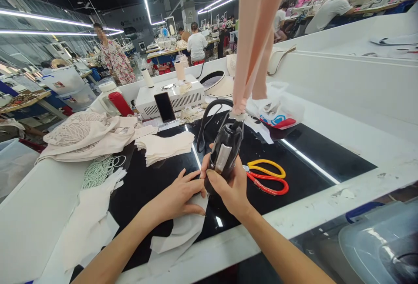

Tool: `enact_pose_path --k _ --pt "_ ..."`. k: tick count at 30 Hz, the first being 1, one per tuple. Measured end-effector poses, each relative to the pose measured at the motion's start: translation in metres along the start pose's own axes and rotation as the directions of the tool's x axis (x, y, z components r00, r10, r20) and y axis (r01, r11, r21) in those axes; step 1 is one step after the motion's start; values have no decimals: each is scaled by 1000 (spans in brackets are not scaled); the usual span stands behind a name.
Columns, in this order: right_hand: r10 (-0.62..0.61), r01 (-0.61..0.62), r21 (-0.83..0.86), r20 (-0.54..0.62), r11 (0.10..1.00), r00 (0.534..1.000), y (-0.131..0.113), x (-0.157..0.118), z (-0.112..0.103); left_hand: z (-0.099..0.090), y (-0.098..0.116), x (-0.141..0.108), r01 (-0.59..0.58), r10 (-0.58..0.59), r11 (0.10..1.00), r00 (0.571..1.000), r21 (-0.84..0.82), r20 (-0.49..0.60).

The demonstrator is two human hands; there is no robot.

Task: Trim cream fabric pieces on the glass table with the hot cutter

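Head view: glossy black tabletop [261, 145] in a busy, strip-lit sewing workshop

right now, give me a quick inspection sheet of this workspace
surface: black panel, partly covered
job's things: handheld black tool; pale fabric piece
clutter: scissors, fabric stack, green cord, phone
hands: right hand grips the tool; left hand rests on the fabric piece
cables: black cable loops beside the tool
surroundings: pink cloth overhead; people farther off
liquid spills: nothing seen
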State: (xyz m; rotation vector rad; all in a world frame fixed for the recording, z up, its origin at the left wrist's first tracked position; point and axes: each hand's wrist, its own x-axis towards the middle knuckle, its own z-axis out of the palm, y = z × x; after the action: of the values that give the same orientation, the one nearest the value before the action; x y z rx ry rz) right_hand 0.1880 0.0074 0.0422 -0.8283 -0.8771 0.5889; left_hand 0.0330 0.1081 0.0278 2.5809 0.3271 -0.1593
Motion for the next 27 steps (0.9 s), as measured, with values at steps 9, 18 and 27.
enact_pose_path --k 9,18,27 --pt "58 -58 3 17 998 998 -5 -14 2 4 -4 1 -27 27 999 999 -19 -28" --pt "98 -99 74 16 992 995 -4 -18 3 0 -7 1 -42 43 996 999 -73 11" --pt "119 -119 -11 14 993 993 3 -28 3 0 -6 1 -54 53 996 999 -77 -13"
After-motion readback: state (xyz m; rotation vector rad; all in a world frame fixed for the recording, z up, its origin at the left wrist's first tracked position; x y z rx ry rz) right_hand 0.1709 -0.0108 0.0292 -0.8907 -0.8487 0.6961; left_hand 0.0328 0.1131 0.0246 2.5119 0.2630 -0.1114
